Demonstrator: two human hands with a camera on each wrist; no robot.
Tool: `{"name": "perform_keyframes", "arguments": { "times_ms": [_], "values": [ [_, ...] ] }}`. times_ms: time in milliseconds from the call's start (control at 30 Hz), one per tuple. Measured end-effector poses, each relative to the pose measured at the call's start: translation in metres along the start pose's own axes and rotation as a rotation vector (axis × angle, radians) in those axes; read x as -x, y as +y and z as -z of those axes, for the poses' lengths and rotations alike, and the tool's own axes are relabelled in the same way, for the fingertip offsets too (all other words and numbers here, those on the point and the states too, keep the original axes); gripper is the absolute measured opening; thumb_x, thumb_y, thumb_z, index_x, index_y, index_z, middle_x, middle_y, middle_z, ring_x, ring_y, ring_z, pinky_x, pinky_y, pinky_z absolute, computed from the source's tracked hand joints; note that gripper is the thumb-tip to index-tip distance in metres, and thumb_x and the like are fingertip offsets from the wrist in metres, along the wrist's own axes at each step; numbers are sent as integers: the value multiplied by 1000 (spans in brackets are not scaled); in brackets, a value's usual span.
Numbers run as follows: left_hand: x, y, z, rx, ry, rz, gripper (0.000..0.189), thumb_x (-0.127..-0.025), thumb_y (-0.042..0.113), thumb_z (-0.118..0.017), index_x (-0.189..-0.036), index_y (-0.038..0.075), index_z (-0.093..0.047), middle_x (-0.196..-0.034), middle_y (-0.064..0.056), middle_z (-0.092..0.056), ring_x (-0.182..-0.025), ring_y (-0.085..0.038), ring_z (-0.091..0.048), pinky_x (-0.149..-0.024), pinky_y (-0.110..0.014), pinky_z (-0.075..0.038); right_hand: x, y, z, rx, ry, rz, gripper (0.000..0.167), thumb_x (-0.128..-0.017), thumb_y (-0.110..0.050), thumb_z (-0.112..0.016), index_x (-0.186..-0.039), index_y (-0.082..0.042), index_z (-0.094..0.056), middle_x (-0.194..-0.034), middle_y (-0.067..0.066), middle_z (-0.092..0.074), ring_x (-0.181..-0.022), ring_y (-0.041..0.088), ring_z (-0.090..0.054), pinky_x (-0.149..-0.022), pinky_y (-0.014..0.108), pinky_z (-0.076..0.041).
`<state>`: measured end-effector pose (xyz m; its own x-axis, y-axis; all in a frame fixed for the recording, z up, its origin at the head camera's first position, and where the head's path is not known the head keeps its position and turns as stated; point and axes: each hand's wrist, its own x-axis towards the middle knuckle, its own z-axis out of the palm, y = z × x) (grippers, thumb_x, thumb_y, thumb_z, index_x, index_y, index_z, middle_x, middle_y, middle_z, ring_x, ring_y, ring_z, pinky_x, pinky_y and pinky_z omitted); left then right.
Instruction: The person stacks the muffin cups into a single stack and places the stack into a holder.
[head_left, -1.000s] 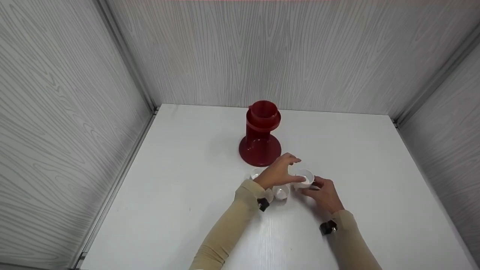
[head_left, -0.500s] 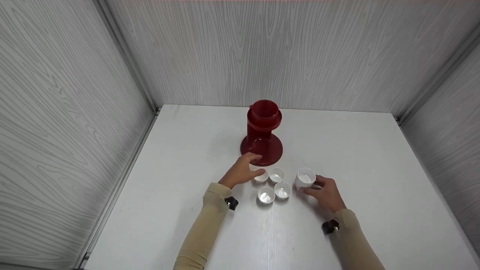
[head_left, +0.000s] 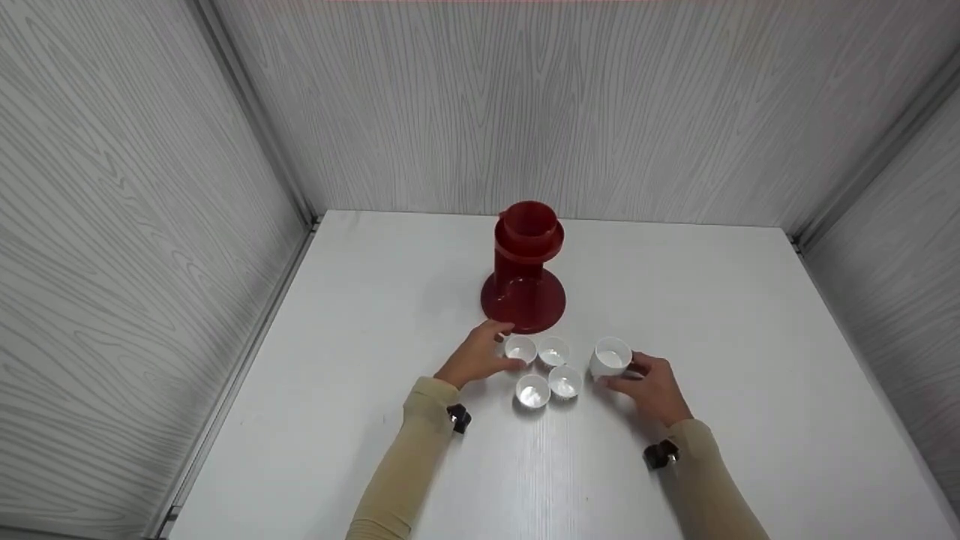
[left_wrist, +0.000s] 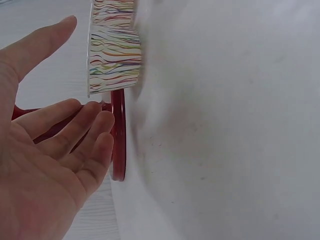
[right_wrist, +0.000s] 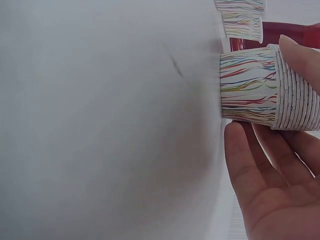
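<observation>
My right hand (head_left: 651, 386) grips a stack of paper baking cups (head_left: 611, 357), thumb on one side and fingers on the other. In the right wrist view the stack (right_wrist: 270, 87) has many nested rims and wavy coloured stripes. Several single paper cups stand upright on the table to its left, close together. At the back-left cup (head_left: 520, 350) my left hand (head_left: 476, 352) is held with thumb and fingers spread to either side. The left wrist view shows a gap between the fingers (left_wrist: 102, 122) and the striped cup (left_wrist: 115, 60).
Behind the cups stands a red plastic holder (head_left: 528, 232) with a round base (head_left: 525, 304). The white table (head_left: 360, 322) is bounded by grey wood-grain panels (head_left: 480, 112) at the back and sides.
My left hand has drawn away from the stack to the left, then lowered around the back-left cup, which now shows among the others. The right hand stays in place with the stack.
</observation>
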<state>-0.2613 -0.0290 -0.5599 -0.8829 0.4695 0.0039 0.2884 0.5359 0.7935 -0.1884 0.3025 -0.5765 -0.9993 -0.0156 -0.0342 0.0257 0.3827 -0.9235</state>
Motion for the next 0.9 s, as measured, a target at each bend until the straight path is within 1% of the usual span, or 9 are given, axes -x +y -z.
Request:
{"name": "perform_keyframes", "arguments": {
  "times_ms": [200,400,533,633,733,900],
  "values": [
    [0,-1,-5,16,5,-23,73,-83,25,-88,-144,0,-55,-140,-18,-60,-126,-35,-59,-110,-48,-49,-1,1,0,23,2,-10,57,-75,-26,-94,-125,-9,-73,-125,8,-74,-115,19,-68,-101,30,-52],
    [-2,0,-8,-1,21,-10,74,-82,25,-89,-143,-2,-56,-133,-16,-62,-122,-32,-59,-110,-45,-49,-1,1,0,23,2,0,57,-76,-26,-94,-126,-9,-73,-125,9,-74,-117,21,-68,-99,25,-54],
    [-3,0,-11,-16,28,-11,73,-81,25,-89,-141,-2,-58,-130,-15,-63,-120,-30,-59,-109,-45,-49,-1,1,0,31,4,-1,56,-77,-25,-93,-126,-7,-72,-125,10,-74,-116,21,-69,-100,28,-54],
    [-3,-1,-12,-18,33,-16,69,-81,23,-89,-139,-2,-60,-130,-15,-64,-121,-28,-59,-111,-44,-49,-1,1,1,40,3,-8,56,-77,-25,-93,-126,-8,-73,-125,9,-75,-116,19,-69,-101,30,-53],
    [-4,-1,-13,-26,38,-10,64,-82,23,-88,-136,0,-62,-129,-14,-65,-122,-28,-60,-112,-43,-48,-2,2,1,39,-2,-9,56,-76,-25,-93,-126,-10,-73,-125,8,-75,-116,19,-69,-102,29,-53],
    [-5,1,-11,-47,39,3,58,-83,24,-86,-132,2,-65,-126,-13,-65,-121,-28,-60,-112,-44,-48,-3,3,2,41,-7,3,58,-76,-29,-93,-126,-9,-73,-126,8,-74,-116,20,-69,-102,29,-52]
  ]
}}
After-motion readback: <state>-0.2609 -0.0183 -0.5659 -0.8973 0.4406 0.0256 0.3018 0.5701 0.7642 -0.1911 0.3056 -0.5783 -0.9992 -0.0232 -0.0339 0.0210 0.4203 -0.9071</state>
